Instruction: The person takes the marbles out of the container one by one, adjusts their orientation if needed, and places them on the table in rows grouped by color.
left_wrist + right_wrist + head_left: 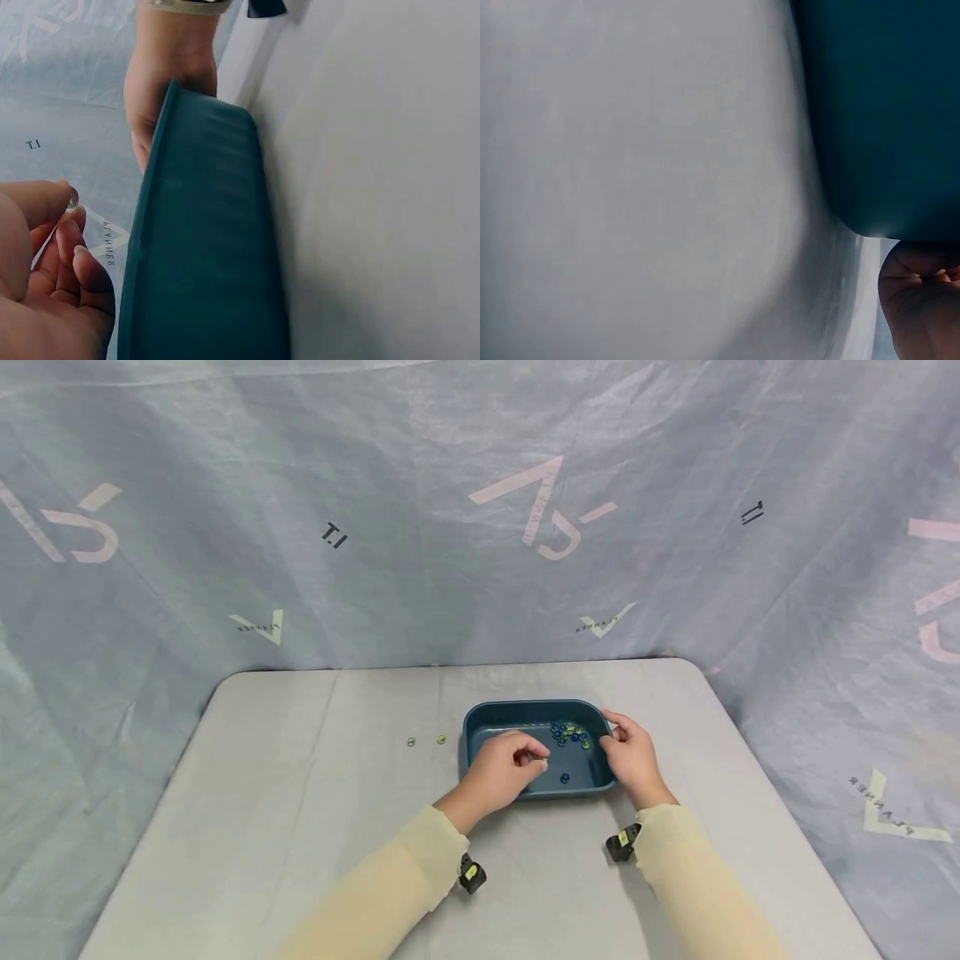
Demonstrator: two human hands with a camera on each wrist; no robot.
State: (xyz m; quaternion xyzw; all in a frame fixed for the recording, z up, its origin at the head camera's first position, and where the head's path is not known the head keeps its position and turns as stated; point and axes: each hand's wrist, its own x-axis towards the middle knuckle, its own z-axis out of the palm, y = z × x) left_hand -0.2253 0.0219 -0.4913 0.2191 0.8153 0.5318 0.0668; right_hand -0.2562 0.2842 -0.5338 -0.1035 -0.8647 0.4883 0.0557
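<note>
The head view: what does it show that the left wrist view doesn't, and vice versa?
Only the head view: the inside of the tray and its marbles, plus two loose marbles on the table.
Only the left wrist view: the palm side of the left hand, the tray's outer wall broadside.
Both: the tray, that hand's pinched marble, the right hand at the tray's edge, table and printed cloth.

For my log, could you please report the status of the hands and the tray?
Left hand pinching a marble over the tray. Right hand gripping tray's right end. Several marbles inside, two more on the table. No obstruction visible.
</note>
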